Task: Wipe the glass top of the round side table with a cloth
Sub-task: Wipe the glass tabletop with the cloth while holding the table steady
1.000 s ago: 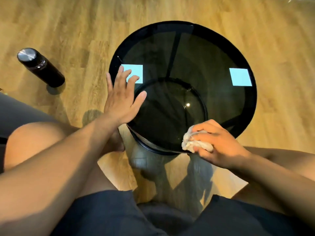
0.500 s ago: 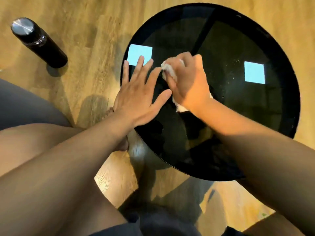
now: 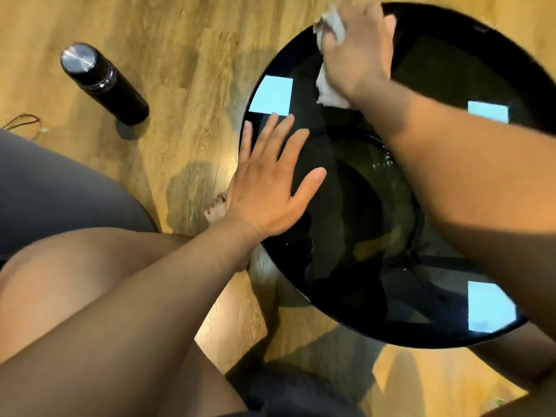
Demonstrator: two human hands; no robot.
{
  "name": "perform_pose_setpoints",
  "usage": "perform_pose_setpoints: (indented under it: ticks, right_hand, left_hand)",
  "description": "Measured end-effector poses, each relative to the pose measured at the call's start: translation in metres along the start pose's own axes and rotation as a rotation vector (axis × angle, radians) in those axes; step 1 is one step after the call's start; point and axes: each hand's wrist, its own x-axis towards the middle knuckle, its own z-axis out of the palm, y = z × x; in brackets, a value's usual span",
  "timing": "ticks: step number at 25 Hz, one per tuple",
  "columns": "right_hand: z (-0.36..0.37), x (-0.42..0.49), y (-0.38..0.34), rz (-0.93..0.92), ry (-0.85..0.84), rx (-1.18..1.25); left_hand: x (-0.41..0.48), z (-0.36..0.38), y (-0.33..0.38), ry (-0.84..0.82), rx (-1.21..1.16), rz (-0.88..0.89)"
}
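Observation:
The round side table (image 3: 346, 308) has a dark glass top with a black rim and fills the right half of the view. My right hand (image 3: 359, 51) presses a crumpled white cloth (image 3: 331, 24) onto the glass at the far edge, near the top of the view; more of the cloth shows under my wrist. My left hand (image 3: 270, 185) lies flat on the left side of the glass, fingers spread, holding nothing. Pale blue square reflections (image 3: 272, 96) sit on the glass.
A black bottle with a steel cap (image 3: 103, 82) stands on the wooden floor (image 3: 186, 55) left of the table. A thin cord (image 3: 21, 121) lies at the left edge. My bare knees, dark shorts and a foot (image 3: 216, 207) are close to the table's near side.
My right hand has swept the cloth from the near edge across the middle to the far edge of the glass. My left hand has stayed flat on the left side.

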Motion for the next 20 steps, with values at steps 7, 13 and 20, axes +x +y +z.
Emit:
perform_pose_setpoints:
  ticks: [7, 13, 20]
  right_hand:
    - [-0.044, -0.192, -0.003, -0.222, -0.104, -0.110]
    - [-0.138, -0.280, 0.105, -0.241, -0.162, -0.225]
    - [-0.162, -0.254, 0.154, 0.416, 0.045, -0.366]
  left_hand:
    - [-0.006, -0.007, 0.005, -0.001, -0.004, 0.011]
    - [-0.021, 0.000, 0.015, -0.064, 0.168, -0.024]
    - [-0.048, 0.011, 0.027, -0.101, 0.194, -0.004]
